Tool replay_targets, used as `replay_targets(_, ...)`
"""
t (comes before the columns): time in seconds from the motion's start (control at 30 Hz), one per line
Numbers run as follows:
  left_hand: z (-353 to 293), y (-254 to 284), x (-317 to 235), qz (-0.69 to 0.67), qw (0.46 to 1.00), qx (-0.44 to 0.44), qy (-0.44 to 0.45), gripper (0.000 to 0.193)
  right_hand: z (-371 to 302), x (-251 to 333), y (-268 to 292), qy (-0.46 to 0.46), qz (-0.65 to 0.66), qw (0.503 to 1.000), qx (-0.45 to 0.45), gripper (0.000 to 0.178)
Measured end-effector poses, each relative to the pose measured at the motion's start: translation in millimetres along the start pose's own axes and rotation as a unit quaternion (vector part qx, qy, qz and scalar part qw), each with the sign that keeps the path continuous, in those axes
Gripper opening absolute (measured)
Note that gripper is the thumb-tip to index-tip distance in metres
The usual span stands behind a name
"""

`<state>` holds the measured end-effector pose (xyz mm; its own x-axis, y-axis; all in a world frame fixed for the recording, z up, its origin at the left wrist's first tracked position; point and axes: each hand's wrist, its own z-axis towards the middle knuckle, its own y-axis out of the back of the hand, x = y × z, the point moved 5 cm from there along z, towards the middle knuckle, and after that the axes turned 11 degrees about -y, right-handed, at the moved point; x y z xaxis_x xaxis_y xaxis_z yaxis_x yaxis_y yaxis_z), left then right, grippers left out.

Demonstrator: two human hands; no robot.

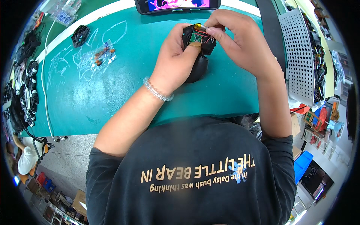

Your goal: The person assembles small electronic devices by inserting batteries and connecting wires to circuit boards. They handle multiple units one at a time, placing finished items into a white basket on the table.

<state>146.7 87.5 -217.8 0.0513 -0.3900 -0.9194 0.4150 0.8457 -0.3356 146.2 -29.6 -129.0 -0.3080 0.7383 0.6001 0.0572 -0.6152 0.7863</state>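
Note:
My left hand (pixel 176 56) is closed around a black plastic housing (pixel 208 47), held tilted above the table. A small green circuit board (pixel 196 36) sits inside it, with thin red and black wires running across. A tan cover is on my left thumb tip, which presses beside the board. With thumb and forefinger, my right hand (pixel 234 39) pinches a small silvery part with yellow tape (pixel 200 27), which looks like a battery, at the housing's upper edge. Just below the housing is a rounded black shell (pixel 198 69); whether the two are joined I cannot tell.
A phone (pixel 178 6) with a lit screen stands at the far edge of the green table (pixel 123 93). A black part (pixel 80 36) and a clear bag (pixel 100 56) with small brown pieces lie to the left. Coiled black cables (pixel 30 90) line the left edge; a perforated white bin (pixel 298 56) stands right.

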Motion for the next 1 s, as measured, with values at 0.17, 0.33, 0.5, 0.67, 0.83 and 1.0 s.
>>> replay_targets(0.17, -0.3, 1.8, 1.6, 0.004, 1.0, -0.003, 0.017, 0.028, 1.6, -1.4, 0.5, 0.008, -0.003, 1.0, -0.002, 0.006)
replay_targets(0.33, 0.6, 2.0, 2.3, 0.003, 1.0, -0.005, 0.018, 0.027, 3.2, -6.4, -1.5, 0.009, 0.003, 1.0, 0.0, 0.007)
replay_targets(0.5, 0.5, 2.1, -1.7, 0.021, 0.999, -0.008, 0.042, 0.028, 11.5, -6.8, 2.8, 0.013, 0.035, 0.999, 0.033, 0.009)
replay_targets(0.67, 0.4, 3.6, 0.0, 0.006, 0.999, -0.007, 0.043, 0.028, 12.2, 8.7, 10.4, -0.017, 0.035, 0.998, 0.055, 0.008)
replay_targets(0.83, 1.6, 4.3, 1.1, 0.006, 0.998, -0.007, 0.064, 0.028, 15.0, -6.1, 5.0, -0.02, 0.056, 0.996, 0.069, 0.009)
replay_targets(1.0, 5.0, 9.3, 2.0, -0.022, 0.995, -0.004, 0.099, 0.027, 16.4, -5.7, 1.9, -0.002, 0.023, 0.997, 0.075, 0.009)
